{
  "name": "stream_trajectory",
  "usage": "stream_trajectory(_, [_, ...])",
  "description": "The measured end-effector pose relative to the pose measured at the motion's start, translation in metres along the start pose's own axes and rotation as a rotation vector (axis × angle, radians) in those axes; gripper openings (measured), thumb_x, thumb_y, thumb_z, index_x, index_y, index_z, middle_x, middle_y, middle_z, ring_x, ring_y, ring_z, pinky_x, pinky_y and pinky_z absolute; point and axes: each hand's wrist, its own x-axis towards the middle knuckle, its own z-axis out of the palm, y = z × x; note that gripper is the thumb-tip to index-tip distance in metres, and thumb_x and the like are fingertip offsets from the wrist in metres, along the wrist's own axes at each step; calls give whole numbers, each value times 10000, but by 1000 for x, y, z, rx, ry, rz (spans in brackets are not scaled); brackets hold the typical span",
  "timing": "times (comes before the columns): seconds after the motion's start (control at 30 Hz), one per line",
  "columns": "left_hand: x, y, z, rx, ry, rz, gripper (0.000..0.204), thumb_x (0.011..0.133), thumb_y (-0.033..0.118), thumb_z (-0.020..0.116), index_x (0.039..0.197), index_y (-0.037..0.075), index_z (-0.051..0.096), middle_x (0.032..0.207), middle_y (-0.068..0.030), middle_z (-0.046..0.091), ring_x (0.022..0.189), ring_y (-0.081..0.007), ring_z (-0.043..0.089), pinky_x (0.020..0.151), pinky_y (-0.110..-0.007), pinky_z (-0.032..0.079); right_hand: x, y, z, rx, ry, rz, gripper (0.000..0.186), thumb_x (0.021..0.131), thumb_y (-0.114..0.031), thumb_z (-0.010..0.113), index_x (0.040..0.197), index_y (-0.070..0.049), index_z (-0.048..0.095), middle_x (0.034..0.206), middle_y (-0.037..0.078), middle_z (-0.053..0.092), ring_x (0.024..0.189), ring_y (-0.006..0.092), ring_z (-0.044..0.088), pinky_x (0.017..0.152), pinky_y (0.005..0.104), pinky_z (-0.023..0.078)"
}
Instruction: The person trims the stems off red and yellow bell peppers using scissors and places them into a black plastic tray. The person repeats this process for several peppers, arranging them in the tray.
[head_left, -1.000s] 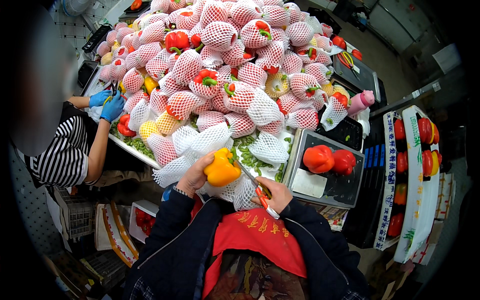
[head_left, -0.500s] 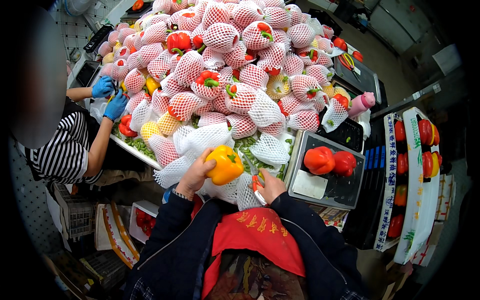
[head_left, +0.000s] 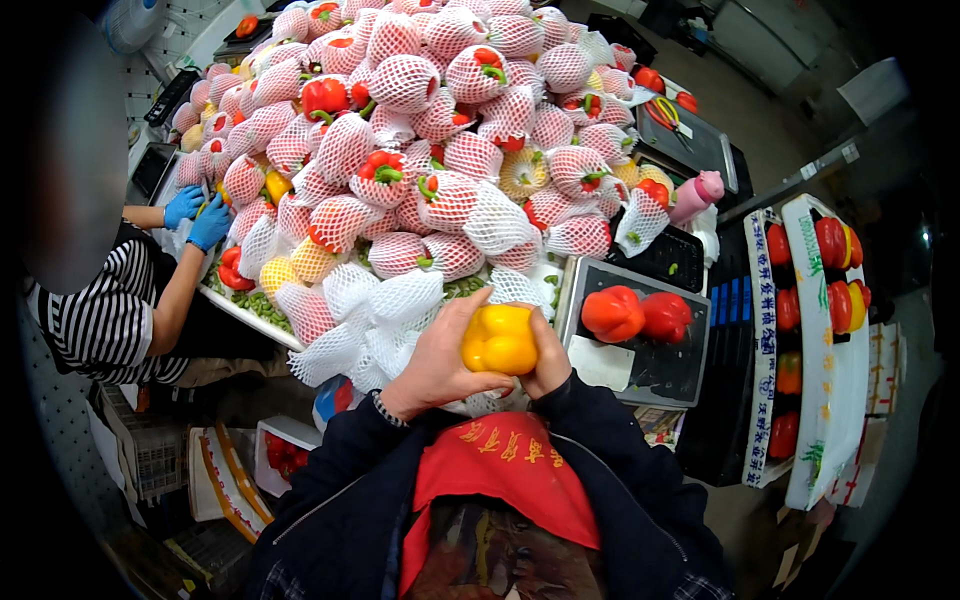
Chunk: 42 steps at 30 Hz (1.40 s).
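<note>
A yellow bell pepper (head_left: 499,341) is held between my two hands in front of my red apron, its smooth bottom end turned up. My left hand (head_left: 436,358) wraps its left side, thumb along the near edge. Fingers of my right hand (head_left: 546,356) press its right side. No snips show now; whether they are inside my right hand is hidden. Just beyond lie empty white foam net sleeves (head_left: 390,310). To the right, two red bell peppers (head_left: 613,314) rest on a dark flat scale (head_left: 665,375) beside a white card (head_left: 601,364).
A big heap of net-wrapped peppers (head_left: 405,83) covers the table. At left, a co-worker's blue-gloved hands (head_left: 208,222) work at the heap's edge. A pink bottle (head_left: 696,196) and black tray (head_left: 668,250) stand beyond the scale. White foam boxes (head_left: 822,400) with peppers line the right.
The yellow pepper has moved right and toward me, turned from stem to bottom end. My right hand has joined it; the orange-handled snips it held have gone out of sight.
</note>
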Motion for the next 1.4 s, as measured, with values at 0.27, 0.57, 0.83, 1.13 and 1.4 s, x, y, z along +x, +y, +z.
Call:
stream_trajectory(0.27, [1, -2, 36, -378, -11, -14, 1200, 627, 394, 937, 1524, 11, 238, 1394, -214, 486, 1306, -360, 495, 1103, -415, 386, -12, -13, -8, 364, 127, 72, 507, 1066, -469, 351, 1311, -63, 527, 1237, 128, 633, 1141, 282, 634, 1022, 436, 492])
stream_trajectory(0.57, [12, 19, 45, -66, 5, 93, 1061, 641, 321, 915, 1460, -16, 330, 1220, -227, 555, 1082, -384, 596, 943, -430, 486, -47, -35, -32, -788, 142, -338, 467, 1029, -276, 504, 1397, 7, 455, 1335, 201, 570, 1228, 320, 580, 1032, 378, 458])
stream_trajectory(0.83, [33, 52, 81, 86, -305, 383, 942, 686, 217, 796, 1487, 0, 349, 1096, -202, 541, 952, -374, 556, 819, -456, 457, -107, -68, -22, -1286, 97, -424, 890, 703, -239, 845, 1439, 1, 406, 1348, 244, 482, 1277, 404, 497, 1074, 399, 413])
stream_trajectory(1.13, [38, 65, 96, -8, -274, 222, 761, 775, 239, 816, 1409, 20, 458, 1283, -236, 535, 1143, -406, 561, 960, -440, 476, -162, -110, -106, -1524, 648, -499, 795, 716, -288, 832, 1367, 7, 484, 1278, 230, 514, 1179, 392, 549, 1003, 421, 466])
stream_trajectory(1.4, [20, 3, 94, -101, -27, -105, 441, 802, 23, 739, 1218, 1, 596, 1004, -148, 632, 891, -250, 667, 774, -337, 531, -148, -140, -169, -1646, 867, -340, 838, 734, -323, 837, 1425, -48, 450, 1323, 220, 489, 1200, 402, 531, 993, 435, 467])
